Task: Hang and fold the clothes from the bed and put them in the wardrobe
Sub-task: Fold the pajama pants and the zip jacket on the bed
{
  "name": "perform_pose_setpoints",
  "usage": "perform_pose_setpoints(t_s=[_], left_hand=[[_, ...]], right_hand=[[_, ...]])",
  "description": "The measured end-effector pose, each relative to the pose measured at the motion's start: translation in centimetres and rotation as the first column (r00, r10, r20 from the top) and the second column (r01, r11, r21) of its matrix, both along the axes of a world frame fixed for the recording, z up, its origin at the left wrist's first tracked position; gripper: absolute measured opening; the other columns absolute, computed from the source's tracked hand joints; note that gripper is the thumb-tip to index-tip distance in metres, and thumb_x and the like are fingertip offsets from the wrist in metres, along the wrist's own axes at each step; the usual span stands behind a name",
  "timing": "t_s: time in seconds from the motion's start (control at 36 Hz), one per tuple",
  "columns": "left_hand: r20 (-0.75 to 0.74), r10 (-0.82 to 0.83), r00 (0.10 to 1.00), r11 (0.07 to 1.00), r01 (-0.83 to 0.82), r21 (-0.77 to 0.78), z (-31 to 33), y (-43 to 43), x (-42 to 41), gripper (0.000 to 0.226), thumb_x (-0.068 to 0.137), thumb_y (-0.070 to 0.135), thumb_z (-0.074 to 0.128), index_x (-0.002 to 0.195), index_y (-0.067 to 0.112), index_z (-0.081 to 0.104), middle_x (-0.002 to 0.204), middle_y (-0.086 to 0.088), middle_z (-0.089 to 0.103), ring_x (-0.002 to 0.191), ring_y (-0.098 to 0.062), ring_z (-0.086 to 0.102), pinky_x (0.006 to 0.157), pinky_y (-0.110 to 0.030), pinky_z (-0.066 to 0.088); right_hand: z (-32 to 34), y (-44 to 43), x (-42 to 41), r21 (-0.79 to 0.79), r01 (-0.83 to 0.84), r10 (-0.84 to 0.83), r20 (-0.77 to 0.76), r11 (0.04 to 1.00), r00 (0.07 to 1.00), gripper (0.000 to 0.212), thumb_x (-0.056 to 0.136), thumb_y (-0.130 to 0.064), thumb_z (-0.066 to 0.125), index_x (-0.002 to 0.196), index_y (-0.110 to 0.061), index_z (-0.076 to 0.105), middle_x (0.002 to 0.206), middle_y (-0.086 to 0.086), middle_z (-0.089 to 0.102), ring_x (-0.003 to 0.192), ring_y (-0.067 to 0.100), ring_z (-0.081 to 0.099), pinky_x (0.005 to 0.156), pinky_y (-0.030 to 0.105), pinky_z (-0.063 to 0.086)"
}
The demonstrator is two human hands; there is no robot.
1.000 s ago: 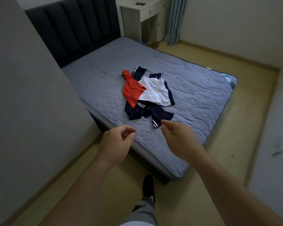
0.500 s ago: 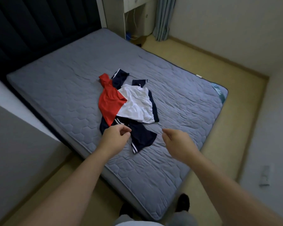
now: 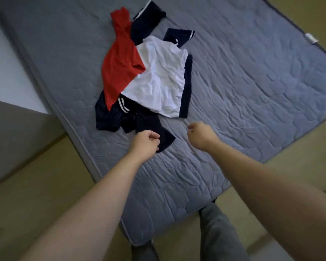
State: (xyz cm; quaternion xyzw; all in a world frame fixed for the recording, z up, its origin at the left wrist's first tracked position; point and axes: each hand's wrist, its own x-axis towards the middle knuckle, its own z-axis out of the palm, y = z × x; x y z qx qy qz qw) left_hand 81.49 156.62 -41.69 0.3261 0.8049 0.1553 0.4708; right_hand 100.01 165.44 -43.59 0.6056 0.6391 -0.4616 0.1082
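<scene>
The clothes lay in one heap on the bed (image 3: 243,91), left of its middle: a red garment (image 3: 119,66) on the left, a white shirt (image 3: 158,80) overlapping it, and a navy piece (image 3: 149,125) spilling toward the near edge. The left grip (image 3: 145,142) hung with fingers curled over the navy piece's near corner (whether it pinched any cloth, I could not tell). The right grip (image 3: 199,134) hovered just right of it, loosely curled, holding nothing. This looked like the first pick. Best to pinch that corner firmly, take a second edge with the right grip, and lift slowly so the shirt slid off untangled.
</scene>
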Motion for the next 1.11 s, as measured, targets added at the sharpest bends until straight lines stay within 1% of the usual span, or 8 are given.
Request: perform_pose_setpoints(t_s=[0.22, 0.33, 0.44, 0.61, 0.67, 0.75, 1.0, 1.11], left_hand=[[0.084, 0.188, 0.979, 0.979, -0.179, -0.102, -11.2, 2.2, 5.9, 0.010, 0.096, 0.013, 0.061, 0.100, 0.018, 0.069, 0.086, 0.000, 0.073, 0.072, -0.011, 0.073, 0.070, -0.022, 0.058], [0.113, 0.278, 0.954, 0.955, -0.261, -0.142, -15.5, 1.5, 7.2, 0.011, 0.097, 0.011, 0.060, 0.097, 0.019, 0.068, 0.090, -0.002, 0.072, 0.073, -0.012, 0.073, 0.074, -0.026, 0.060], [0.104, 0.331, 0.938, 0.934, -0.309, -0.181, -18.6, 0.5, 7.2, 0.010, 0.096, 0.014, 0.061, 0.096, 0.022, 0.068, 0.094, -0.004, 0.074, 0.077, -0.015, 0.074, 0.078, -0.037, 0.058], [0.098, 0.400, 0.911, 0.904, -0.375, -0.208, -20.3, -0.6, 6.8, 0.009, 0.094, 0.015, 0.062, 0.097, 0.021, 0.068, 0.088, -0.005, 0.076, 0.081, -0.023, 0.074, 0.076, -0.037, 0.056], [0.102, 0.417, 0.903, 0.898, -0.392, -0.198, -19.8, -0.9, 6.9, 0.010, 0.094, 0.013, 0.062, 0.096, 0.021, 0.068, 0.090, -0.002, 0.075, 0.075, -0.017, 0.073, 0.071, -0.031, 0.054], [0.119, 0.459, 0.881, 0.881, -0.433, -0.192, -18.0, -1.5, 7.0, 0.011, 0.095, 0.014, 0.061, 0.096, 0.023, 0.068, 0.094, 0.000, 0.073, 0.069, -0.011, 0.072, 0.063, -0.025, 0.051], [0.160, 0.608, 0.778, 0.794, -0.592, -0.141, -3.6, -1.7, 5.9, 0.017, 0.096, 0.006, 0.054, 0.092, 0.020, 0.062, 0.085, -0.001, 0.070, 0.056, -0.009, 0.067, 0.042, -0.017, 0.042], [0.200, 0.639, 0.743, 0.766, -0.639, -0.073, 4.8, -2.2, 5.2, 0.018, 0.097, 0.000, 0.050, 0.102, 0.012, 0.062, 0.084, -0.003, 0.070, 0.055, -0.012, 0.064, 0.042, -0.019, 0.044]], right_hand=[[-15.7, 5.7, 1.8, -0.060, -0.158, 0.163, 0.081, 0.986, 0.983, 0.037, 0.097, -0.010, 0.044, 0.132, -0.009, 0.056, 0.132, 0.016, 0.057, 0.119, 0.035, 0.053, 0.095, 0.040, 0.049], [-22.0, 7.6, 0.5, 0.006, -0.438, 0.434, 0.131, 0.899, 0.892, 0.050, 0.096, -0.013, 0.042, 0.146, -0.018, 0.044, 0.162, 0.013, 0.014, 0.144, 0.037, 0.026, 0.113, 0.049, 0.035], [-26.7, 9.5, -1.1, 0.086, -0.724, 0.682, 0.277, 0.685, 0.677, 0.048, 0.096, -0.016, 0.039, 0.143, -0.022, 0.045, 0.164, 0.003, -0.027, 0.151, 0.036, -0.013, 0.120, 0.061, 0.007], [-29.2, 11.2, -1.8, 0.036, -0.780, 0.727, 0.339, 0.624, 0.597, 0.060, 0.098, -0.017, 0.038, 0.156, -0.012, 0.024, 0.167, 0.004, -0.009, 0.152, 0.036, -0.011, 0.118, 0.063, 0.000], [-28.0, 11.0, -1.7, 0.191, -0.750, 0.686, 0.311, 0.633, 0.658, 0.051, 0.095, -0.013, 0.044, 0.147, -0.008, 0.043, 0.162, 0.011, 0.021, 0.150, 0.034, 0.013, 0.120, 0.056, 0.010], [-24.3, 10.5, -1.3, 0.487, -0.626, 0.620, 0.200, 0.609, 0.759, 0.022, 0.089, -0.005, 0.052, 0.109, -0.008, 0.063, 0.118, 0.013, 0.058, 0.113, 0.033, 0.052, 0.104, 0.036, 0.031], [-3.2, 5.6, -1.6, 0.515, -0.670, 0.779, 0.007, 0.534, 0.627, 0.035, 0.081, 0.010, 0.057, 0.109, -0.007, 0.046, 0.101, 0.014, 0.048, 0.071, 0.030, 0.046, 0.058, 0.040, 0.029], [7.3, 2.8, -1.7, 0.556, -0.576, 0.727, -0.077, 0.599, 0.682, 0.032, 0.086, 0.009, 0.053, 0.111, -0.009, 0.046, 0.099, 0.007, 0.042, 0.060, 0.024, 0.039, 0.046, 0.034, 0.024]])
